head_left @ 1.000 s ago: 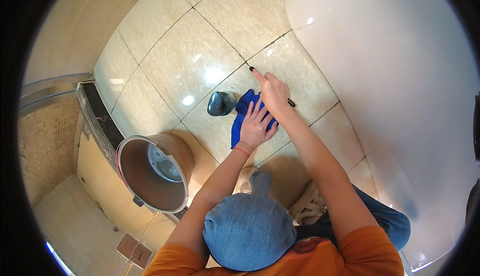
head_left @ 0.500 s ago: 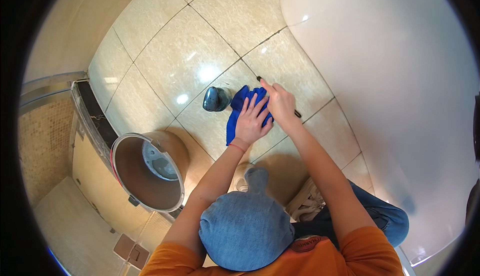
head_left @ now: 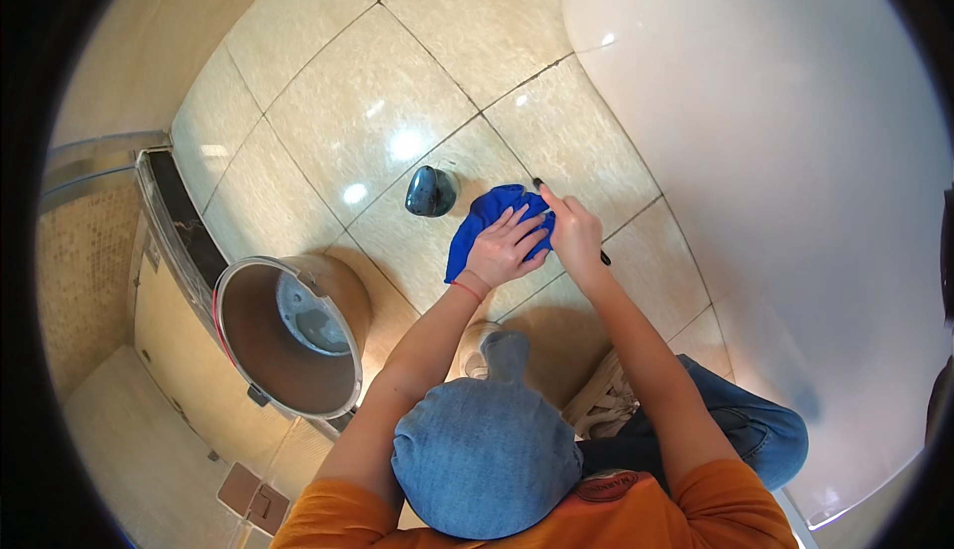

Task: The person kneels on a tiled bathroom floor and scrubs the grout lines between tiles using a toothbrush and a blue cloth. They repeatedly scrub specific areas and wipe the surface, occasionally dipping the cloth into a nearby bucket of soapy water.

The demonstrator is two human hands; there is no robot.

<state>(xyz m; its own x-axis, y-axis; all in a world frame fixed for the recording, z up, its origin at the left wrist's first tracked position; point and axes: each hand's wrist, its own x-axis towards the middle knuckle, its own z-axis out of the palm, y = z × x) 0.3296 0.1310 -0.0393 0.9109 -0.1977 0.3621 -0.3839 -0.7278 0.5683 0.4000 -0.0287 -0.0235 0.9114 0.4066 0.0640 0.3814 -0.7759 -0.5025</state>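
My left hand (head_left: 505, 252) lies with fingers spread over a blue cloth (head_left: 482, 228) on the tiled floor. Close to its right, my right hand (head_left: 576, 234) is closed around a slim black tool (head_left: 605, 258). The tool's dark tip shows past my forefinger and its other end shows by my wrist; the middle is hidden in my grip, so I cannot tell its kind. Just left of the cloth stands a dark bluish bottle (head_left: 431, 191) with a glossy rounded top.
A bucket (head_left: 338, 286) with some sudsy water at its bottom stands to the left. The white curved side of a bathtub-like fixture (head_left: 755, 201) rises on the right. My bent knee (head_left: 487, 460) is close below my hands. Beige tiles (head_left: 348, 92) cover the floor.
My right hand and the slim tool have moved a little right and toward me. The cloth's far edge has shifted, and its upper part has slid nearer and to the right.
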